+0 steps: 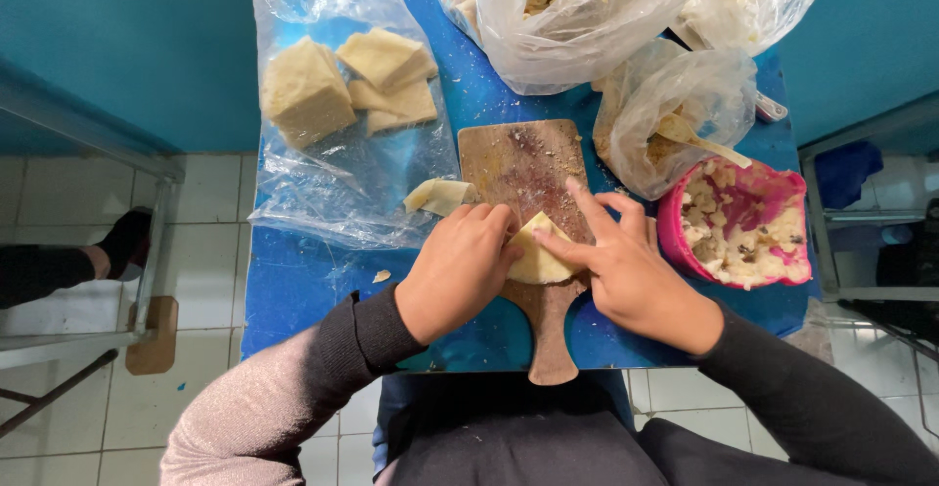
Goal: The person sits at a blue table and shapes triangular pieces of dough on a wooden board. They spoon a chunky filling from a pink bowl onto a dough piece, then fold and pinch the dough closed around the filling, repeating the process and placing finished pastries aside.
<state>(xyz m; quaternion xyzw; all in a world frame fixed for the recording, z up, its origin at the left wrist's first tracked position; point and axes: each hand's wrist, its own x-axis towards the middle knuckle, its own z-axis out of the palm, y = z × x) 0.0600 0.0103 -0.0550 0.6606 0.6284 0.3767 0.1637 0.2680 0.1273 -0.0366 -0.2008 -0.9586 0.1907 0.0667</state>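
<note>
A pale yellow dough wrapper [537,256] lies on a wooden cutting board [523,158] with a handle pointing toward me. My left hand [460,266] curls over the wrapper's left edge, fingers closed on it. My right hand [621,251] presses the right edge with thumb and fingers, index finger stretched out over the board. A second small dough piece [438,196] sits just left of the board. The board rests on a small blue table [293,281].
A clear plastic bag [342,183] holds stacked square dough sheets [305,93] at the back left. A pink bowl [675,242] of pale filling stands right of the board. Bags of folded pieces [567,7] and a bag with a spoon [675,105] lie behind. Tiled floor surrounds the table.
</note>
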